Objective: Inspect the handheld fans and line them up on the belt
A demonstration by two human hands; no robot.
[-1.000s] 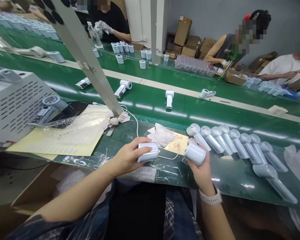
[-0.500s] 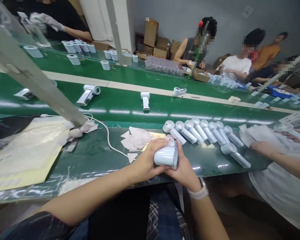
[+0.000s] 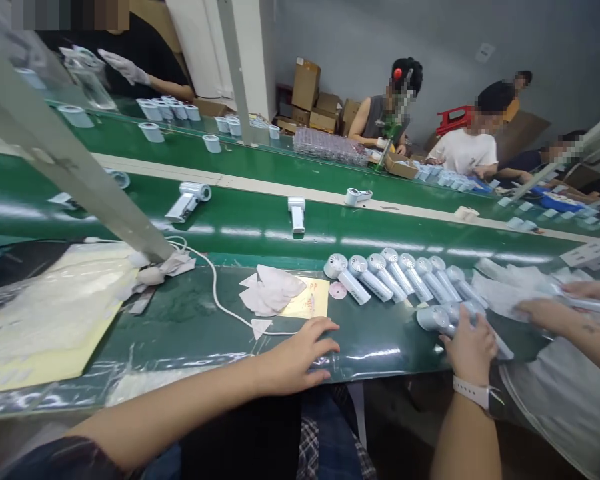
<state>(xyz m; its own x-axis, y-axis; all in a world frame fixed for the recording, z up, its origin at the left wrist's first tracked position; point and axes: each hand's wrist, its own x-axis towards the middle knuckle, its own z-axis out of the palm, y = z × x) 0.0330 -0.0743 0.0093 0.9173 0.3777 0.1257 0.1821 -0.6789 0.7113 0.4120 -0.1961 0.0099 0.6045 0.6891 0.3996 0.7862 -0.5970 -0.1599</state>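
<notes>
My left hand (image 3: 305,357) is held out over the front edge of the bench, its fingers apart and nothing in them. Farther right, my right hand (image 3: 473,343), with a white watch band on its wrist, has its fingers curled over a light-blue handheld fan (image 3: 433,319) shaped like a small hair dryer. Its handle is partly hidden under my fingers, and a second fan lies close against it. Just behind stands a slanted row of similar fans (image 3: 379,268), vented heads to the back left, handles pointing toward me.
Pale paper pieces (image 3: 270,290) and a yellow note (image 3: 307,298) lie left of the row, beside a white cable (image 3: 215,287). A slanted metal post (image 3: 87,160) crosses the left. Behind runs a green conveyor (image 3: 250,213) carrying fans. A co-worker's hand (image 3: 545,313) handles white wrapping at right.
My hands have parted. The fan they held together has gone to the right with my right hand, beside the one lying there. My left hand has let go and its fingers have spread.
</notes>
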